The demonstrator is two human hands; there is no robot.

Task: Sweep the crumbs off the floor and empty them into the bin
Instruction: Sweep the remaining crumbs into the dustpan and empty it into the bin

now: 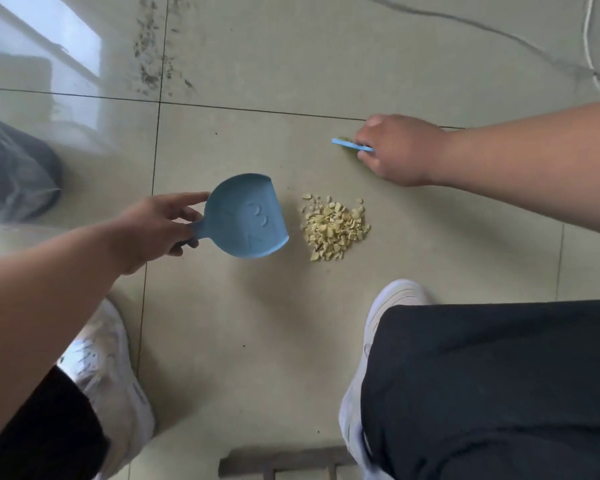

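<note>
A heap of pale yellow crumbs [335, 227] lies on the beige tiled floor [257, 323]. Just left of it sits a small blue dustpan [245, 216], its open edge facing the heap. My left hand [156, 226] grips the dustpan's short handle. My right hand [400, 150] is beyond the heap to the right and holds a small blue brush [350, 145], most of which is hidden under the fingers. The brush is apart from the crumbs.
My two white shoes [111, 375] [388, 306] and dark trouser legs fill the lower view. A clear plastic bag over a dark bin [14, 174] stands at the left. A white cable [589, 46] runs at the top right. A wooden piece [284, 462] lies at the bottom edge.
</note>
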